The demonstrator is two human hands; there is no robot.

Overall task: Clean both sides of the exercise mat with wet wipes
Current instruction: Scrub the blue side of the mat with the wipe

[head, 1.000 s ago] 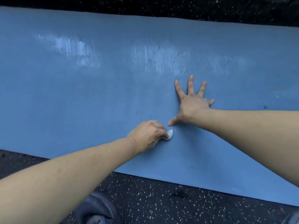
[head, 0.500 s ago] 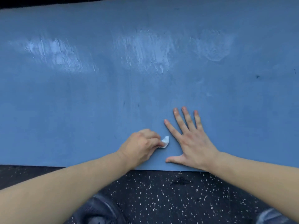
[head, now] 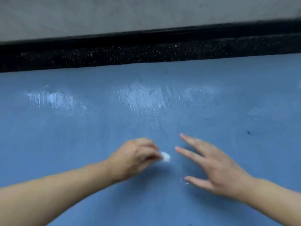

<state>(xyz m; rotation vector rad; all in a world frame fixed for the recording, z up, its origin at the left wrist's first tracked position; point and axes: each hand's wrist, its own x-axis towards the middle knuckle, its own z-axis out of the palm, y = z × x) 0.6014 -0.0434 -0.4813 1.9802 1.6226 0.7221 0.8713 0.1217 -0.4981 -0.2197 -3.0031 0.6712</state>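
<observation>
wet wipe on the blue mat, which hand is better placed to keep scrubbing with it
Left. The left hand already pinches the wet wipe against the mat, while the right hand is spread with straight fingers, holding nothing.

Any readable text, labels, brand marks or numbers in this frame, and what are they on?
None. The blue exercise mat shows only wet streaks and small dark marks. The wet wipe pinched in the left hand is plain white and blurred. The speckled floor and grey wall bear no writing.
</observation>
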